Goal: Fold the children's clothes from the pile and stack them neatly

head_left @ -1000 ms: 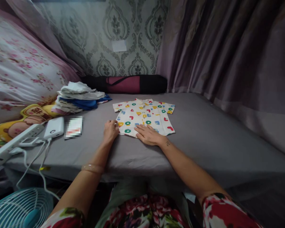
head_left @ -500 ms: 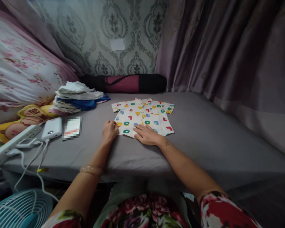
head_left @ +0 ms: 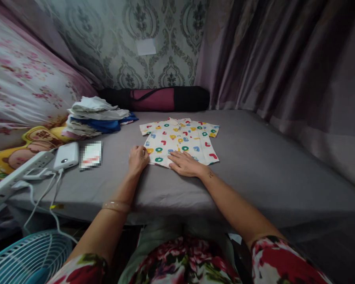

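Observation:
A small short-sleeved shirt [head_left: 177, 135], white with colourful printed shapes, lies spread flat on the grey-covered surface [head_left: 248, 169], its collar pointing away from me. At the shirt's lower left corner, my left hand [head_left: 138, 159] has its fingers curled together on the edge of the cloth; the fingertips are partly hidden. My right hand [head_left: 185, 163] rests flat near the middle of the hem, palm down, with the fingers stretched out over the fabric.
Folded clothes [head_left: 96, 116] are stacked at the back left. A long black and maroon bag [head_left: 156, 99] lies along the wall. On the left are a power bank [head_left: 66, 156], a pixelated card [head_left: 91, 155], a power strip [head_left: 20, 179], a yellow cushion [head_left: 12, 157] and a blue fan [head_left: 32, 256].
The view has tilted slightly, so the scene sits a little higher in the picture. Both hands keep their places on the shirt, which lies as before.

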A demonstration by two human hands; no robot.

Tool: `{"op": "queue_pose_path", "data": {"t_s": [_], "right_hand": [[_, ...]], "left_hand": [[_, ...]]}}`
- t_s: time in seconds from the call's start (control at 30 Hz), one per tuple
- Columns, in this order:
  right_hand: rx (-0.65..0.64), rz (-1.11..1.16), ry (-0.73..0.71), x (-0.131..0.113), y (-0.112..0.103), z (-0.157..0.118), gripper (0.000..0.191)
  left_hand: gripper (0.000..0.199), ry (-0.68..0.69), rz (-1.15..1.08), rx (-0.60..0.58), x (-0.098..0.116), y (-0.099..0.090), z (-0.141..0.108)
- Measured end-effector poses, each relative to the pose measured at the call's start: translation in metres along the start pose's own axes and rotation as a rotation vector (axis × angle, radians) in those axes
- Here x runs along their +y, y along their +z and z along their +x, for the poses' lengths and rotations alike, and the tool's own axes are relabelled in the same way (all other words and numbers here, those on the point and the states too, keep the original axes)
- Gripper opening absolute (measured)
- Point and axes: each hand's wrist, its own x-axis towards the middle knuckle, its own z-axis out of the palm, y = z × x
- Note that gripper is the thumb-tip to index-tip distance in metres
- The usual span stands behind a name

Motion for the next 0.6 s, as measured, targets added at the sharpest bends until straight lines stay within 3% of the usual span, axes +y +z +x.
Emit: {"op": "queue_pose_path", "data": {"t_s": [0.23,0.47,0.6], "right_hand": [[0.029,-0.013,-0.031,0.005,0.003,0.002,0.055],[0.237,0.012,-0.096,0.015,0.003,0.003,0.038],[0.256,0.018,-0.104,0.015,0.005,0.005,0.042]], "left_hand": [[0.028,0.007,0.037,0.004,0.001,0.001,0.001],[0.028,0.004,0.007,-0.012,0.002,-0.002,-0.001],[0.03,-0.017,-0.014,-0.044,0.003,-0.004,-0.002]]}}
